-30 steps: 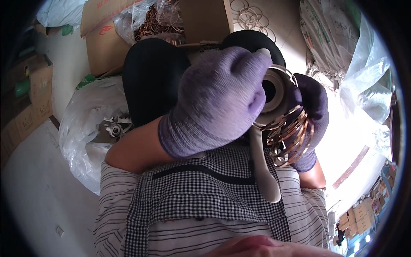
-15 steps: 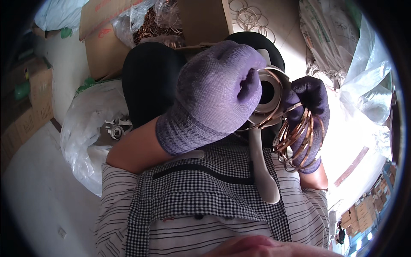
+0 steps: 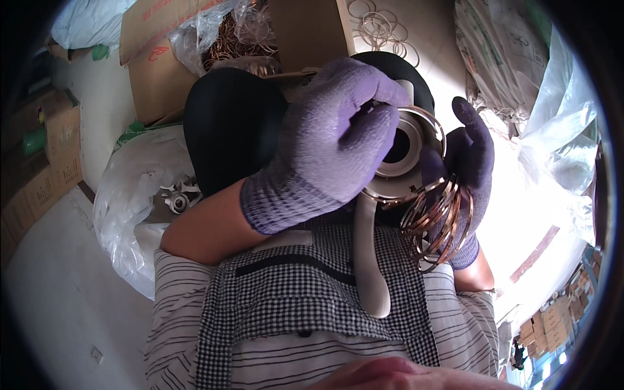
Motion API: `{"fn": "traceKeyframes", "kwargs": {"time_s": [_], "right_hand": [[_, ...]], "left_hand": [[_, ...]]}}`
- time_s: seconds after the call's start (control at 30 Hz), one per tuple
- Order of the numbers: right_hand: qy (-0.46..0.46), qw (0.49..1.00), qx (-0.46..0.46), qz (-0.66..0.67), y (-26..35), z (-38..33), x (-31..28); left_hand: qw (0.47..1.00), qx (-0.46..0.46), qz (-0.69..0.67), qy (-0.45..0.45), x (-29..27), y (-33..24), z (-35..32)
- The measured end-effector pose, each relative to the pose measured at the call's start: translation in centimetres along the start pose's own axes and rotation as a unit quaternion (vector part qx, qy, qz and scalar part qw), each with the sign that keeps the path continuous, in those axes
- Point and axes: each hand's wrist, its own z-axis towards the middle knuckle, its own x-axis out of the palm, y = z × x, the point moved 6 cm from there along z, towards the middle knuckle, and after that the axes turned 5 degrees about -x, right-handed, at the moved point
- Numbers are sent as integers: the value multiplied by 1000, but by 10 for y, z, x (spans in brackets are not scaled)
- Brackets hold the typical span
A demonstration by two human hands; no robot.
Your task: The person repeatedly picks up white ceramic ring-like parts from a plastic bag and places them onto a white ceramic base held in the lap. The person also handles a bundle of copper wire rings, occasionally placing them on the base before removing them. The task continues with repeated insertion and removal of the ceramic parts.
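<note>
A light grey round hub (image 3: 414, 149) with a dark centre hole and long curved arms (image 3: 371, 260) is held above my lap. My left hand (image 3: 331, 143), in a purple knit glove, is closed at the hub's upper left edge; its fingertips are partly hidden. Around the hub's rim lies a thin copper-coloured ring (image 3: 443, 133). My right hand (image 3: 471, 159), gloved too, is beside the hub's right side with its index finger raised. A bunch of copper-coloured metal rings (image 3: 448, 218) hangs from it, close to the hub's lower edge.
Ahead, an open cardboard box (image 3: 312, 39) stands by a plastic-lined heap of copper-coloured rings (image 3: 237, 39). Loose rings (image 3: 380, 29) lie on the floor. At my left is a clear plastic bag (image 3: 123, 201) with grey parts (image 3: 179, 198); plastic sacks (image 3: 504, 52) stand at the right.
The hub has turned, its lower arm swinging left. My right hand's index finger has lifted and the bunch of rings has shifted left and slightly down. My left hand's grip has moved slightly.
</note>
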Motion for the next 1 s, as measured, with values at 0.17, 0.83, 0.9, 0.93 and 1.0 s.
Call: {"fn": "traceKeyframes", "kwargs": {"time_s": [0.17, 0.83, 0.9, 0.93, 1.0], "right_hand": [[-1, 992, 45, 120, -13, -5, 14], [-79, 987, -129, 61, 0, -6, 5], [-73, 985, -138, 73, -3, -6, 6], [-64, 985, -143, 74, -3, -7, 5], [-44, 984, -155, 79, -5, -6, 5]], "left_hand": [[995, 7, 42, 86, -10, -7, 0], [972, 73, 201, 101, -11, -19, 24], [977, 75, 175, 98, -10, -14, 25], [975, 83, 178, 105, -9, -14, 26], [973, 78, 173, 128, -9, -12, 27]]}}
